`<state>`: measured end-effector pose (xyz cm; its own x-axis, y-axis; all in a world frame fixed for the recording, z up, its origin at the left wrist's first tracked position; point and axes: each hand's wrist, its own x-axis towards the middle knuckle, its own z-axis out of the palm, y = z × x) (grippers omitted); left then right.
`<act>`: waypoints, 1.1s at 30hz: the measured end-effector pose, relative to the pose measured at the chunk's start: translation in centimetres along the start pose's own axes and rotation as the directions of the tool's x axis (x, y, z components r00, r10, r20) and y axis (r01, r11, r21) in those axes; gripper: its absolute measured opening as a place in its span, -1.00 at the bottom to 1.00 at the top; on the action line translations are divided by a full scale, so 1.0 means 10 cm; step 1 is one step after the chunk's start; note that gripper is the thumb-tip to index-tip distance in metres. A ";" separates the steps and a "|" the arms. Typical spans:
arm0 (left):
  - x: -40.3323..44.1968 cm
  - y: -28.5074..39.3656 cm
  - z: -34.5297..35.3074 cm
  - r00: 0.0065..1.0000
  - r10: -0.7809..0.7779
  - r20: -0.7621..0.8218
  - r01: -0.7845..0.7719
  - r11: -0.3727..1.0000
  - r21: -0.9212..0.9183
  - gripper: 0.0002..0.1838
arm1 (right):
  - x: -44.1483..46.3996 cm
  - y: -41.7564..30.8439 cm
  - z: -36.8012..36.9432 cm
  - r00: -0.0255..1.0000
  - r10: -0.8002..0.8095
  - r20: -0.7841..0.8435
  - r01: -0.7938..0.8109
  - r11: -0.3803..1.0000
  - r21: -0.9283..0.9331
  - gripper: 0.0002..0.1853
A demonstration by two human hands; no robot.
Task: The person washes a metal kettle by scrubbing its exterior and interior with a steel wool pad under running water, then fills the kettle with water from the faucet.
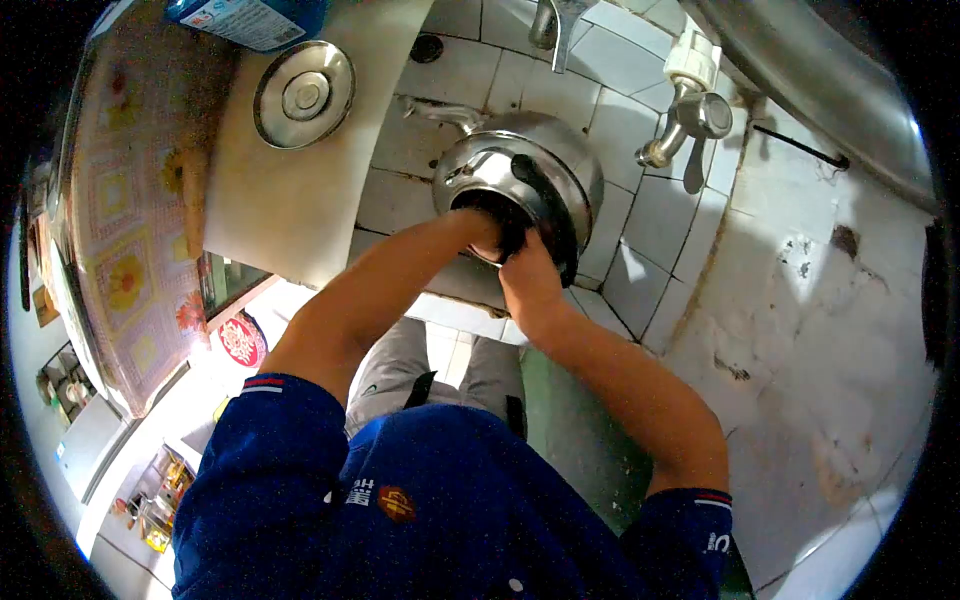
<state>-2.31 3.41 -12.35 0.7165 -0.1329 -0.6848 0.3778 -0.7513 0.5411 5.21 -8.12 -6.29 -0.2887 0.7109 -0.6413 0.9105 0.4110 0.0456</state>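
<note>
1. Kettle (520, 135) of shiny silver metal, with a curved black handle and a short spout, is sitting in a white-tiled basin (390, 200), its round opening tipping toward the person and its spout pointing to the upper left of the view.
2. The left hand (484, 232) is reaching into the dark opening; its fingers are hidden inside, so how far they are open, and whether they are holding anything, I cannot tell.
3. The right hand (528, 262) is bending in at the opening's edge, beside the black handle; its fingertips are lost in shadow, and whether it is gripping the rim or something inside is hard to make out.
4. A round, ridged silver metal disc (304, 95) is lying on a beige board (290, 190) left of the basin, near a blue container (250, 20) that the view's edge is cutting off.
5. A metal faucet (562, 35), partly cropped, is hanging over the basin's far side; a silver tap with a lever (700, 117) is jutting out to the right.
</note>
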 end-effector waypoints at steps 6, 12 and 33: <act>0.15 -0.08 0.10 0.998 -0.043 -0.039 0.042 0.999 -0.015 -0.53 | 0.15 -0.16 0.80 0.982 0.102 -0.158 -0.086 0.990 0.107 -0.69; 0.28 -0.08 0.15 0.995 -0.071 -0.064 0.072 0.997 0.012 -0.51 | 0.25 -0.01 0.63 0.980 0.079 -0.184 -0.077 0.997 0.019 -0.71; -0.10 0.21 -0.02 0.931 0.136 -0.338 0.065 0.850 0.523 -0.66 | -0.10 0.53 0.24 0.923 0.187 -0.338 -0.066 0.939 0.338 -0.76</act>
<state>-2.16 2.09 -10.43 0.9171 -0.0075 -0.3986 0.0616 -0.9852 0.1602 10.99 -8.04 -7.21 -0.1964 0.9253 -0.3245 0.9740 0.1460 -0.1733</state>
